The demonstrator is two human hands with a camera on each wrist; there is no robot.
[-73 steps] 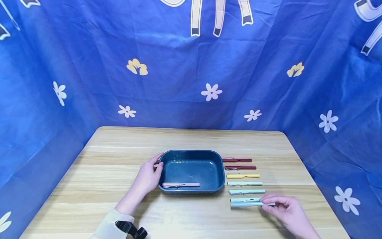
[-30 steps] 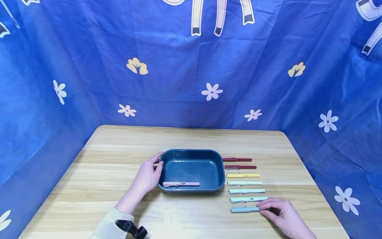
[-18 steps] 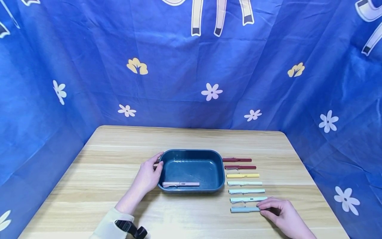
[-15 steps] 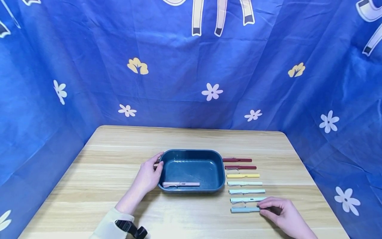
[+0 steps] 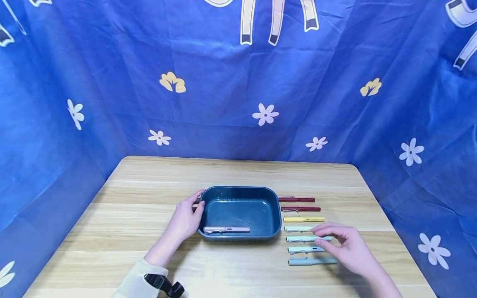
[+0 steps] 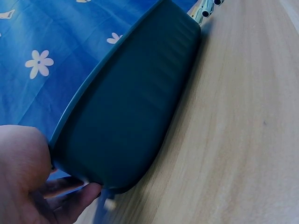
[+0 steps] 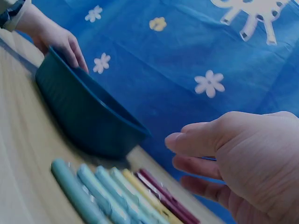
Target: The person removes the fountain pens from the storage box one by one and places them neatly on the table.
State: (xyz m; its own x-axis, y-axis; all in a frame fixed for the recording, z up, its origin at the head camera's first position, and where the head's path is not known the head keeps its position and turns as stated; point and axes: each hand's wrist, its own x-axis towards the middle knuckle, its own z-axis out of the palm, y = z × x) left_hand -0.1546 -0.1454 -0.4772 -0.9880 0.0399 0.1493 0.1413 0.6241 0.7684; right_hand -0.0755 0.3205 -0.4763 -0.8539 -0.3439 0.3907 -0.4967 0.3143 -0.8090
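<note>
A dark teal rectangular plastic box (image 5: 242,239) stands mid-table, with one lilac pen (image 5: 234,229) lying inside along its near wall. My left hand (image 5: 188,217) holds the box by its left end, thumb and fingers at the rim and outer wall. My right hand (image 5: 348,247) hovers over the right side of a row of pens, thumb and fingers parted, holding nothing. It partly covers the pale green pen (image 5: 296,229) and overlaps the mint pen (image 5: 302,239). Nearer me lie a light aqua pen (image 5: 303,249) and a grey-blue pen (image 5: 307,261).
Farther along the row are a yellow pen (image 5: 309,219) and two dark red pens (image 5: 307,209). Their left ends lie close to the box's right wall. The wooden table (image 5: 141,178) is enclosed by a blue patterned curtain (image 5: 208,99).
The right hand set the grey-blue pen down at the near end of the row, let go, then rose and moved farther over the row. The left hand and box stayed put.
</note>
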